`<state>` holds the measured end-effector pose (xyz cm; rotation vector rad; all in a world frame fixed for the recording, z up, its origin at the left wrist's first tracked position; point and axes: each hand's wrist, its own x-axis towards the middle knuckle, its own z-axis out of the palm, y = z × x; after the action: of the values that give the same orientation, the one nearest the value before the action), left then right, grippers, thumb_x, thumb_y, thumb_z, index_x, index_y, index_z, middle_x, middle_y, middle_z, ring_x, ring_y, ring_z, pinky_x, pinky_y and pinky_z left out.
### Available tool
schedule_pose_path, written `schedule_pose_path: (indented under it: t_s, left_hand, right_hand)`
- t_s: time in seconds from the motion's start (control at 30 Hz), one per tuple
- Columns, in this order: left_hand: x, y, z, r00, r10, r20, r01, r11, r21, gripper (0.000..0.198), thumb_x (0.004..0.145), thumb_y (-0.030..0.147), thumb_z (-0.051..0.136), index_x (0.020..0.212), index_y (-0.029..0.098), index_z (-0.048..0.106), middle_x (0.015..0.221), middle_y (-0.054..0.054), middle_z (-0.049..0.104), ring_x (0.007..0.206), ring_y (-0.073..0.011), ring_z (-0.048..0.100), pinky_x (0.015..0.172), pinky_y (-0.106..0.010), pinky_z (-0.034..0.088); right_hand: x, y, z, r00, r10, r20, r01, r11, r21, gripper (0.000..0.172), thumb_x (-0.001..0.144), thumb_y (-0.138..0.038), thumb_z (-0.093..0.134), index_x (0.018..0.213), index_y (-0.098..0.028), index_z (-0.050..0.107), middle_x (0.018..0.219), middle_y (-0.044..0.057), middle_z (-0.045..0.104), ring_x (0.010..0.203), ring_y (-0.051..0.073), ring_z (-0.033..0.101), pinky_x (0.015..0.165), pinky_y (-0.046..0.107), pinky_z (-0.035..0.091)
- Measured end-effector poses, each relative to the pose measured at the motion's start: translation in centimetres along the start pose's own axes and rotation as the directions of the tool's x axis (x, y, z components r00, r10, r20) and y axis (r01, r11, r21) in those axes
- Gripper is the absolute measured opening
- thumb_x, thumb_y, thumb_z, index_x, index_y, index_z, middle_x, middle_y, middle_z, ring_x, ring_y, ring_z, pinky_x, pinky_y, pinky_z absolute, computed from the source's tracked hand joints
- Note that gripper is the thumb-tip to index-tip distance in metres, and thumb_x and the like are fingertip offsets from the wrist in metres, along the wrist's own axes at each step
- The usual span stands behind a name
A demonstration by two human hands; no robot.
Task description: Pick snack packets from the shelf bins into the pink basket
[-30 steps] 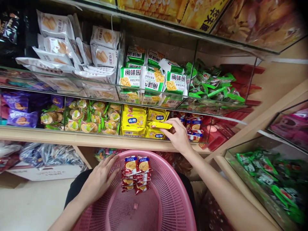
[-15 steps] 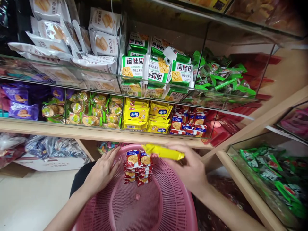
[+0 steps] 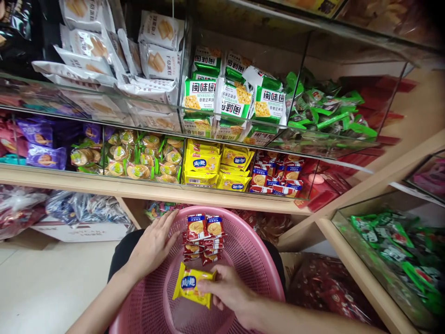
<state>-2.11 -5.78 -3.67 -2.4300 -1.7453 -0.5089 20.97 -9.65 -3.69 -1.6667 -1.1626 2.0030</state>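
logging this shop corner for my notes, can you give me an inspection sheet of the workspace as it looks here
surface: pink mesh basket in front of the person, below a wooden shelf edge.
job's things: yellow packet held over the basket's inside; stack of red packets against the basket's far wall.
clutter: plastic-wrapped bags under the shelf.
hands: right hand pinches the yellow packet; left hand lies open on the basket's rim, beside the red stack.
cables: nothing seen.
surroundings: glass bins with yellow packs, green packs and white packs; pale floor.
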Motion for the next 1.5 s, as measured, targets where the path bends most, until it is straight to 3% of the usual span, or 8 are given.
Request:
schedule_pose_path:
  t_s: [0.13,0.37,0.77,1.03,1.27,1.5]
  left_hand:
    - [0.1,0.0,0.0,1.000,-0.013,0.000,0.013,1.000,-0.023,0.053,0.097,0.038,0.034,0.142,0.010,0.030,0.135,-0.018,0.054,0.124,-0.0297,0.050,0.102,-0.049,0.043]
    - [0.0,0.0,0.1,1.000,-0.028,-0.005,0.028,0.999,-0.043,0.053,0.097,0.039,0.034,0.143,0.013,0.029,0.135,-0.017,0.053,0.124,-0.0298,0.051,0.101,-0.049,0.044]
    - [0.1,0.0,0.1,0.998,-0.035,0.050,0.037,0.999,-0.038,0.052,0.097,0.037,0.035,0.142,0.012,0.026,0.137,-0.018,0.051,0.126,-0.0301,0.048,0.104,-0.050,0.041]
    - [0.1,0.0,0.1,0.999,-0.010,0.034,0.011,1.000,-0.018,0.053,0.097,0.037,0.035,0.142,0.010,0.027,0.137,-0.019,0.051,0.126,-0.0297,0.048,0.103,-0.049,0.042]
    - [-0.1,-0.1,0.1,0.999,-0.003,0.036,0.004,1.000,-0.006,0.053,0.097,0.038,0.033,0.140,0.007,0.030,0.136,-0.022,0.051,0.127,-0.0322,0.047,0.103,-0.049,0.042]
    - [0.1,-0.1,0.1,0.999,-0.032,0.026,0.034,0.998,-0.047,0.051,0.096,0.039,0.035,0.141,0.015,0.030,0.136,-0.017,0.052,0.127,-0.0308,0.048,0.103,-0.048,0.043]
  right_hand:
    - [0.9,0.4,1.5,0.993,0.118,-0.003,-0.118,0.993,0.030,0.015,0.074,-0.017,0.066,0.075,-0.017,0.051,0.048,-0.007,0.054,0.037,0.004,0.040,0.036,0.016,0.024]
    - [2.7,0.6,2.7,0.989,0.147,-0.033,-0.147,0.989,0.011,0.011,0.076,-0.019,0.064,0.074,-0.017,0.054,0.046,-0.007,0.054,0.034,0.004,0.038,0.035,0.016,0.024]
    - [2.7,0.1,-0.5,0.989,0.146,0.017,-0.146,0.989,0.000,0.014,0.074,-0.023,0.070,0.071,-0.016,0.058,0.043,-0.007,0.052,0.032,0.003,0.036,0.034,0.016,0.021]
    - [2.8,1.1,2.9,0.974,0.194,0.119,-0.213,0.960,0.182,0.008,0.079,-0.019,0.062,0.085,-0.015,0.059,0.054,-0.003,0.062,0.035,0.003,0.046,0.036,0.013,0.030]
    - [3.2,1.8,5.1,0.978,0.184,0.100,-0.208,0.899,0.386,0.015,0.080,-0.017,0.062,0.089,-0.017,0.050,0.064,-0.002,0.068,0.042,0.005,0.055,0.042,0.014,0.041]
    - [2.8,1.2,6.3,0.970,0.217,0.106,-0.241,0.846,0.475,0.016,0.080,-0.016,0.064,0.088,-0.018,0.050,0.066,-0.001,0.069,0.049,0.008,0.062,0.052,0.018,0.048]
